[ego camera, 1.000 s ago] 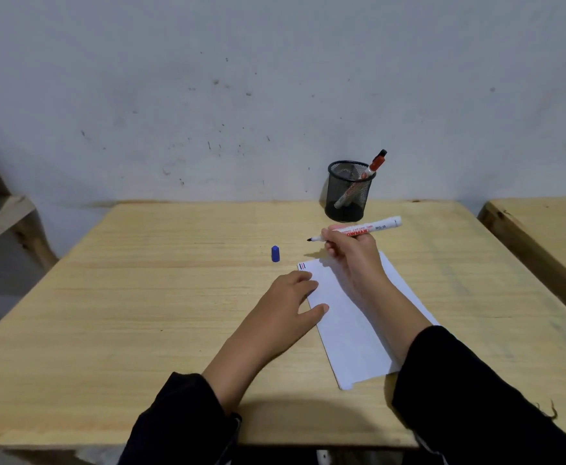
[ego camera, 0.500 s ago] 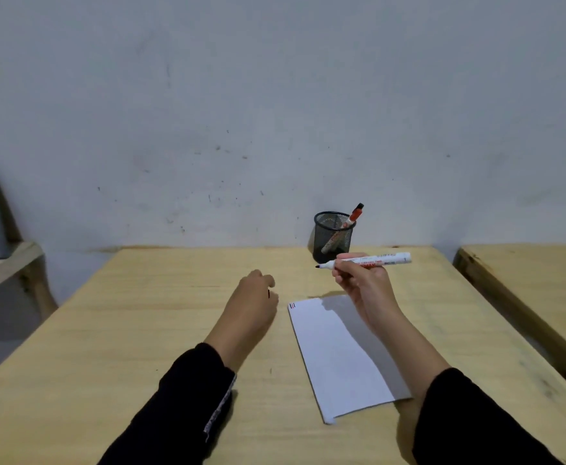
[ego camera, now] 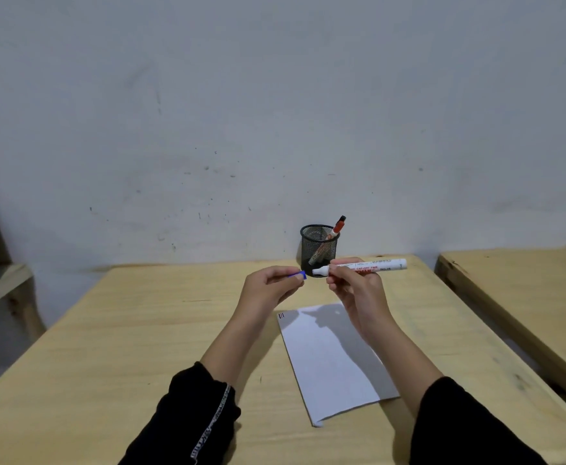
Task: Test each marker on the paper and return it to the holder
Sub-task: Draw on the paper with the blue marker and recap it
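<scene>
The white marker [ego camera: 368, 266] lies level in the air, pinched in the right hand [ego camera: 358, 286], its tip pointing at the blue cap [ego camera: 300, 275], which the left hand [ego camera: 268, 290] grips between its fingertips. Most of the cap is hidden by those fingers, and the marker's print is too small to read. The paper [ego camera: 331, 364] lies on the table [ego camera: 140, 330] under the hands. Beyond them stands the holder [ego camera: 319, 250] with a red marker [ego camera: 337, 228], partly hidden behind the white marker.
</scene>
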